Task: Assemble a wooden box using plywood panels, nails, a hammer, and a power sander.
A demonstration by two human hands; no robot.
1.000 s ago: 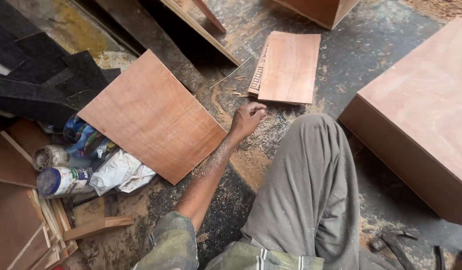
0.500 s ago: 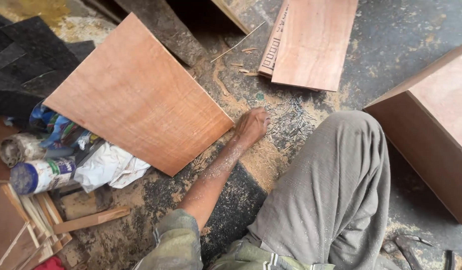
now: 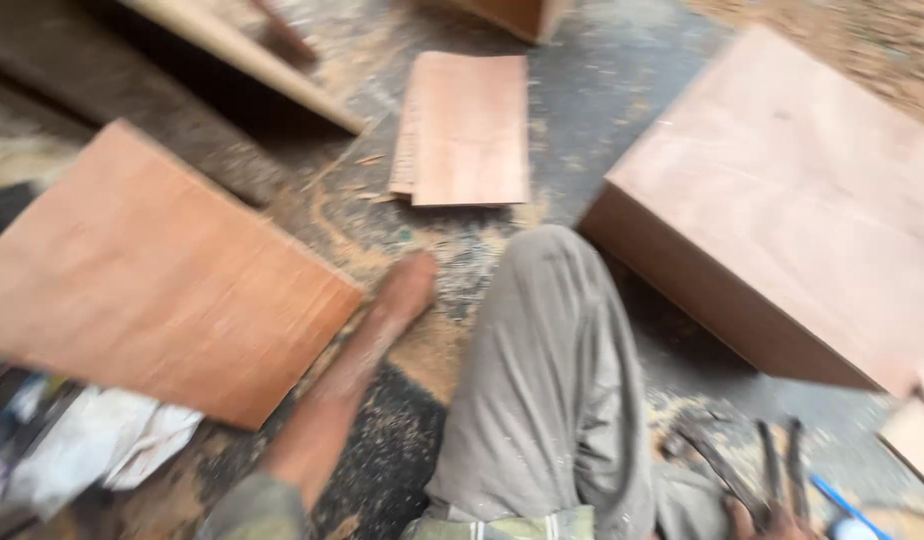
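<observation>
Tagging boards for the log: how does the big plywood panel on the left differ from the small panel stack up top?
The large panel is a single sheet, much broader, lying askew by the left hand. The small stack is several narrower sheets piled together, set almost square to the view, away from that hand. Both are reddish-brown plywood lying flat on the sawdust-strewn floor.

Soft, even daylight fills the scene, with no glare. Heavy motion blur smears everything: the left hand (image 3: 407, 288) on the sawdust floor (image 3: 582, 130) has no distinct fingers, and the edges of the plywood panel (image 3: 152, 280) look soft. A dark shadow sits beneath the far left planks (image 3: 232, 45).
</observation>
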